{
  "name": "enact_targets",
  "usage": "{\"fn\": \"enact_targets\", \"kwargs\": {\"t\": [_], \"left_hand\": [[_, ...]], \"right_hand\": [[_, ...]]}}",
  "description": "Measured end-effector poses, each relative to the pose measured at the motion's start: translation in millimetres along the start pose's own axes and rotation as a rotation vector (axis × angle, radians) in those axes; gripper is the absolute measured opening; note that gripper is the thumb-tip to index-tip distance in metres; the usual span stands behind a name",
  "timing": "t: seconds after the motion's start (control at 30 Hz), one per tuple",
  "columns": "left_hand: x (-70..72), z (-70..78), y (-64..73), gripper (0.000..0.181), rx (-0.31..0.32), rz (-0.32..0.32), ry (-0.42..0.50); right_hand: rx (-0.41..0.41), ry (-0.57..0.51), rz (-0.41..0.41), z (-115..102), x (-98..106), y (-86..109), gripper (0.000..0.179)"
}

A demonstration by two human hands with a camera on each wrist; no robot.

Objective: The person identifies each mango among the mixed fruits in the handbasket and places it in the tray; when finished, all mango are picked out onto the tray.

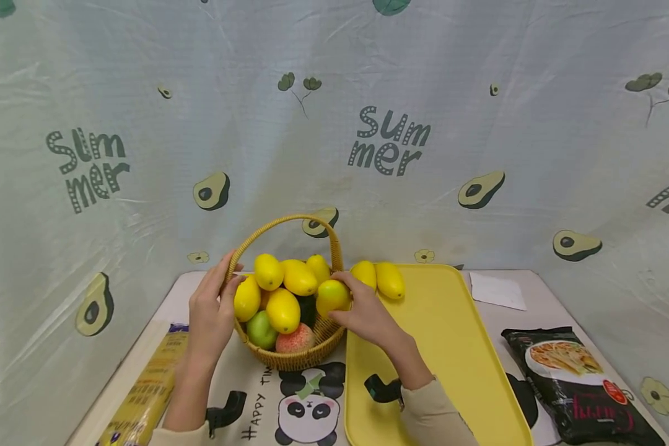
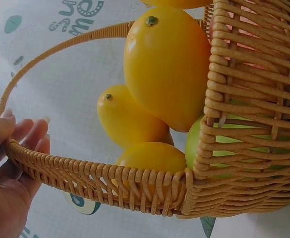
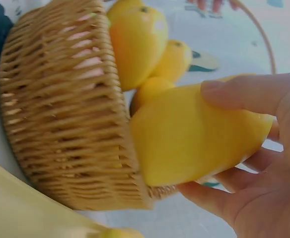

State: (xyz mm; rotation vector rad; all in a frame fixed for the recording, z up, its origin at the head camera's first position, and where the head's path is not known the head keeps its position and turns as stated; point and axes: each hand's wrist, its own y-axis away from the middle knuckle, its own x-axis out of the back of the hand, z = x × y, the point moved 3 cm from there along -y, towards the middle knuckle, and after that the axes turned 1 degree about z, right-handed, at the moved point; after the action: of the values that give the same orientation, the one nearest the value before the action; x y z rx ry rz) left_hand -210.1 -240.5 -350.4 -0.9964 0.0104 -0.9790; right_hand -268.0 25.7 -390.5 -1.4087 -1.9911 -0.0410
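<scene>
Right hand (image 1: 368, 314) pinching a mango (image 1: 332, 298) at the basket's (image 1: 295, 361) right rim
Left hand (image 1: 210, 310) is curled round the handle (image 2: 100, 179); basket's loaded with yellow mangoes (image 1: 269, 271), a green fruit (image 1: 261, 330) and a pinkish one (image 1: 295, 339). Yellow tray (image 1: 429, 347) beside it has two more at the back.

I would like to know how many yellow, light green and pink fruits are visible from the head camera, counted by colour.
Yellow fruits: 8 (5 in the basket, 1 in the right hand, 2 on the tray)
Light green fruit: 1
Pink fruit: 1
Total: 10
</scene>
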Motion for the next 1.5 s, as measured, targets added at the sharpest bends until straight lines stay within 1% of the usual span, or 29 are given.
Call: {"fn": "enact_targets", "kwargs": {"t": [0.13,0.2,0.33,0.47,0.57,0.67,0.77,0.87,0.97,1.03,1.13,1.23,1.37,1.5], "left_hand": [[-0.3,-0.2,0.6,0.051,-0.011,0.026,0.003],[0.0,-0.1,1.1,0.052,-0.013,0.031,-0.002],[0.8,0.6,1.8,0.052,-0.011,0.023,-0.004],[1.7,1.4,1.9,0.052,-0.014,0.028,-0.004],[1.8,1.0,1.4,0.052,-0.017,0.029,-0.004],[1.5,0.1,1.3,0.053,-0.020,0.030,-0.005],[1.5,-0.3,2.0,0.054,-0.019,0.034,-0.004],[0.3,-0.4,2.0,0.054,-0.013,0.022,0.002],[-1.3,-0.4,1.3,0.053,-0.004,0.010,0.004],[-2.1,-0.1,0.9,0.053,0.000,0.008,0.004],[-2.4,0.7,0.8,0.052,-0.002,0.009,0.011],[-2.9,1.1,0.4,0.052,-0.004,0.001,0.019],[-3.2,0.6,0.2,0.052,-0.004,-0.002,0.018],[-2.2,-0.4,0.9,0.052,-0.003,0.008,0.016]], "right_hand": [[0.011,-0.030,0.069,-1.2,15.0,2.3,0.061],[0.015,-0.028,0.109,-1.0,22.4,3.9,0.060],[0.025,0.019,0.194,3.7,38.8,7.0,0.061],[0.021,0.075,0.239,15.0,55.6,9.0,0.064],[-0.011,0.093,0.255,26.7,67.8,10.8,0.065],[-0.069,0.111,0.262,41.3,78.7,13.5,0.067],[-0.153,0.163,0.262,58.0,87.8,17.1,0.069],[-0.253,0.225,0.264,76.8,96.3,21.4,0.071],[-0.348,0.245,0.258,96.2,102.9,25.5,0.073],[-0.392,0.246,0.250,107.6,105.6,27.6,0.073],[-0.422,0.235,0.240,122.0,106.9,29.7,0.072],[-0.438,0.205,0.254,132.4,106.3,31.7,0.072],[-0.432,0.162,0.296,142.4,104.2,34.3,0.075],[-0.425,0.134,0.318,152.2,101.4,35.1,0.077]]}}
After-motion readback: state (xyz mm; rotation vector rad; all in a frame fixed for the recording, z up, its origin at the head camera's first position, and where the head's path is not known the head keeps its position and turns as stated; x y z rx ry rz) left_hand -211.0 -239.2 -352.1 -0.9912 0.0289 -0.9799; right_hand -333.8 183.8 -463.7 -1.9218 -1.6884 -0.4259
